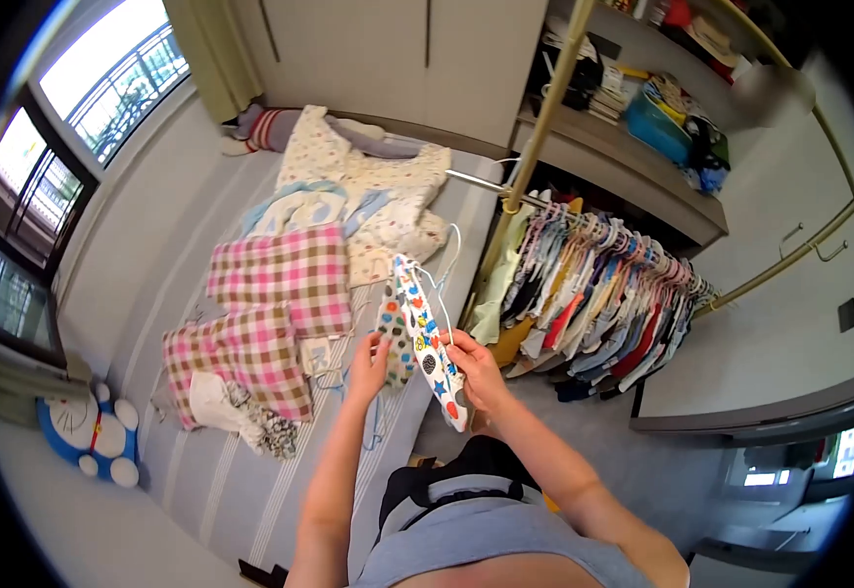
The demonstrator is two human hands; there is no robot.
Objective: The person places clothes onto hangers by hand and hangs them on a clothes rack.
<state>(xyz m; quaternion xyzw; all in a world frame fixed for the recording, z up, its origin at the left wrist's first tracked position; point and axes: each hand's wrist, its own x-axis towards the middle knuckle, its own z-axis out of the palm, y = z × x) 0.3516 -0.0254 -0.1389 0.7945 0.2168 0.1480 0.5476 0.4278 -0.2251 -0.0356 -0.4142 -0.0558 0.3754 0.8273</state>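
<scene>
A small white garment (429, 345) with colourful prints hangs in front of me, with a light-blue hanger (439, 282) at its top. My right hand (476, 367) is closed on the garment's right edge, near the hanger. On the other side my left hand (369, 365) pinches the dotted, greyer part of the cloth. Beneath and beyond the hands lies the bed (226, 490), with two pink-and-brown checked pillows (280, 274) to the left of the garment.
Cream patterned clothes (388, 181) lie at the bed's far end. A rack of small clothes (593, 294) stands at right, its gold pole (544, 108) rising beside the bed. A blue plush toy (89, 431) sits at far left. A blue basket (657, 127) rests on a shelf.
</scene>
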